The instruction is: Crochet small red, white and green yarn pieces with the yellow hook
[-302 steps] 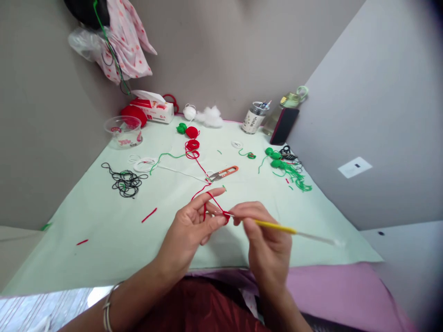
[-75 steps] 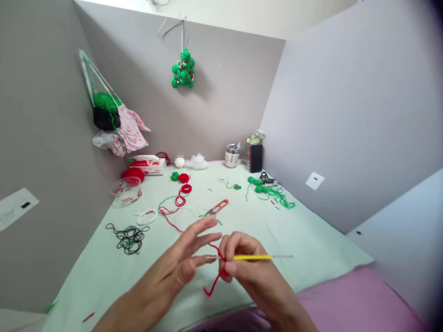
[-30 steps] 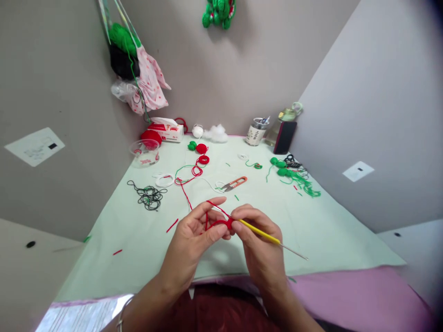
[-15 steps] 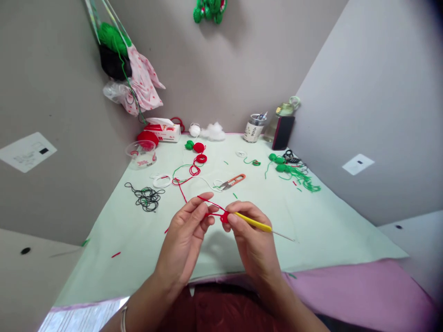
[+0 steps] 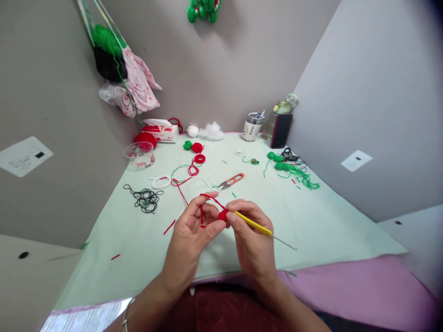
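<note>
Between my hands is a small red crochet piece (image 5: pixel 222 215). My left hand (image 5: pixel 194 226) pinches its left side between thumb and fingers, with red yarn (image 5: pixel 182 195) running over the raised index finger. My right hand (image 5: pixel 252 228) grips a yellow-handled crochet hook (image 5: pixel 254 222) whose bare metal end points down to the right. The hook's working tip is hidden at the red piece, which the right fingertips also touch. From the left hand the yarn trails back across the table to a red coil (image 5: pixel 199 159).
Orange thread snips (image 5: pixel 232 181) lie beyond my hands. A black cord tangle (image 5: pixel 147 199) and a clear plastic bowl (image 5: pixel 140 156) are at left. Green yarn pieces (image 5: pixel 301 176), a phone (image 5: pixel 281 131) and a pen tin (image 5: pixel 252 127) are at right. Stuffing (image 5: pixel 212 132) sits by the back wall.
My left thumb and fingers have moved right onto the red piece, closing the gap between my hands. The left index finger stays raised under the yarn. The view has shifted slightly.
</note>
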`<state>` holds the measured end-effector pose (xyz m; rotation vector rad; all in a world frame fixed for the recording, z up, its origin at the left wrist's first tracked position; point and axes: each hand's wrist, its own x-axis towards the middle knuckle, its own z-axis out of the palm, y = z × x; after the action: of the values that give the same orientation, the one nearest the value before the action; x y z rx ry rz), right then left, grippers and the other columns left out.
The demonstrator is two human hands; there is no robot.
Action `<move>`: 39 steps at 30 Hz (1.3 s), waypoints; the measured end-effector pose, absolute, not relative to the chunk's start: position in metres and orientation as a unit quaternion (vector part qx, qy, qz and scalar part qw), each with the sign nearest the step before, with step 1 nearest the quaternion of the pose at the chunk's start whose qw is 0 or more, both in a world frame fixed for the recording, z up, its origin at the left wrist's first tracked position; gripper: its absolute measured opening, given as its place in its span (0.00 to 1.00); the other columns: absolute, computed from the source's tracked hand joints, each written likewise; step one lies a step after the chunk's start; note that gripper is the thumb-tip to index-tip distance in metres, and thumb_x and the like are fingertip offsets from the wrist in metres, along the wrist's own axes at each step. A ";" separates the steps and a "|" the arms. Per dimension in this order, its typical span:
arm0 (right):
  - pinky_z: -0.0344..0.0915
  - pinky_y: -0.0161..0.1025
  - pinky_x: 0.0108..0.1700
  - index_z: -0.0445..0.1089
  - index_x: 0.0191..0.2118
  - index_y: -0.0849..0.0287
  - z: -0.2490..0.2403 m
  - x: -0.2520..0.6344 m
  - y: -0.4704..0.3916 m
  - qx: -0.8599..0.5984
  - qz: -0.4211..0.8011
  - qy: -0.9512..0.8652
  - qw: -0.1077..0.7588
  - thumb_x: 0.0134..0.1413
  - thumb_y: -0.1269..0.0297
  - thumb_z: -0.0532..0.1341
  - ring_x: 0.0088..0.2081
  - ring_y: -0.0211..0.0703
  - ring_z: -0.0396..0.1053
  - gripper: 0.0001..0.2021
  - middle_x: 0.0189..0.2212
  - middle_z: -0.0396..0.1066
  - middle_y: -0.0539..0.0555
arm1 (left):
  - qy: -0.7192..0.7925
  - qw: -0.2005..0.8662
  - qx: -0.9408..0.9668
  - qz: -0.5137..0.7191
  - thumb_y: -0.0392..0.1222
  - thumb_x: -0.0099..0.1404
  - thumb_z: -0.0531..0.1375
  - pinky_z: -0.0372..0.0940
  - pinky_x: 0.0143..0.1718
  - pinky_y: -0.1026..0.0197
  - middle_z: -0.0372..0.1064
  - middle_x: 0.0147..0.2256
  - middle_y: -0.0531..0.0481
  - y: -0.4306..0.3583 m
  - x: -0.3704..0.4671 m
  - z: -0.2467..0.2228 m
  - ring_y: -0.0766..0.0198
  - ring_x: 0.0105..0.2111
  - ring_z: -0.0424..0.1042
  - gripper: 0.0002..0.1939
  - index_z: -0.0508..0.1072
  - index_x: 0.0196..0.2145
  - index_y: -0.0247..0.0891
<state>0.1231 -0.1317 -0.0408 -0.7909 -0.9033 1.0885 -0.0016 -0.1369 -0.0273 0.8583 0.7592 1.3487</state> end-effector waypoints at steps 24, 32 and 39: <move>0.71 0.38 0.35 0.82 0.39 0.51 -0.045 0.129 -0.134 -0.365 0.420 -0.497 0.666 0.63 0.65 0.70 0.31 0.39 0.72 0.03 0.31 0.77 0.50 | 0.320 0.698 0.293 0.570 0.37 0.65 0.71 0.64 0.48 0.62 0.71 0.34 0.56 -0.137 -0.001 -0.022 0.66 0.37 0.70 0.24 0.78 0.58 0.44; 0.72 0.41 0.44 0.81 0.47 0.49 -0.048 0.132 -0.142 -0.393 0.311 -0.573 0.649 0.70 0.68 0.62 0.40 0.43 0.74 0.10 0.37 0.78 0.53 | 0.338 0.677 0.281 0.591 0.36 0.65 0.71 0.64 0.48 0.64 0.69 0.35 0.56 -0.137 0.000 -0.026 0.68 0.38 0.67 0.28 0.75 0.61 0.46; 0.74 0.41 0.41 0.80 0.49 0.49 -0.047 0.138 -0.138 -0.336 0.258 -0.610 0.670 0.71 0.70 0.59 0.41 0.43 0.76 0.13 0.40 0.78 0.54 | 0.333 0.712 0.273 0.555 0.38 0.65 0.71 0.66 0.47 0.62 0.72 0.34 0.55 -0.137 0.001 -0.022 0.67 0.37 0.71 0.30 0.74 0.63 0.42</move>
<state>0.1379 -0.1382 -0.0469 -0.7571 -1.3742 0.5805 0.0011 -0.1370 -0.0219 0.6047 0.7387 1.2299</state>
